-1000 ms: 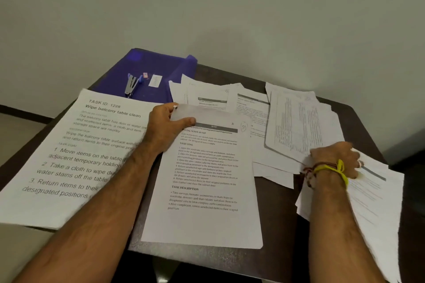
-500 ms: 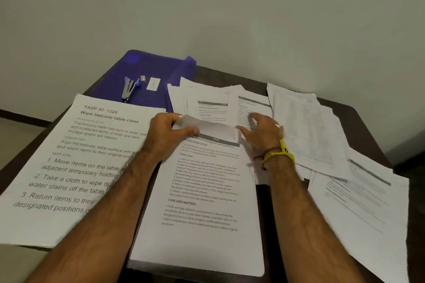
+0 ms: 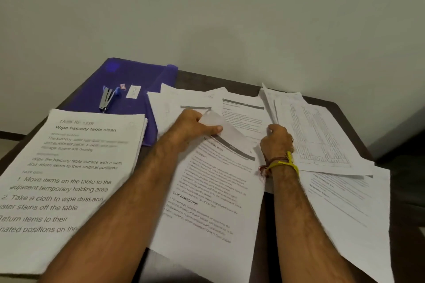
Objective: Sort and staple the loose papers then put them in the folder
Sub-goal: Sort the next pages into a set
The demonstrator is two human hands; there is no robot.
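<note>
Lower left of frame: stack of large-print sheets, headed "Wipe balcony table clean", lying squared on the table.

Upper left: purple folder, flat and closed as far as can be told; on it a stapler and two small labels, untouched.

Centre: printed sheet with a grey heading bar, lying skewed. Left hand grips its top edge, thumb on top, curling that edge upward.

Centre right: right hand, yellow band at the wrist, fingers curled at the same sheet's top right corner; whether they pinch it cannot be told.

Upper centre to right: loose papers fanned and overlapping, a table-printed sheet uppermost; further sheets at lower right.

Step in hand, judged: sorting, no stapling yet. Next move likely calls for lifting this sheet clear, matching it to its set, squaring the edges, then reaching for the stapler.
</note>
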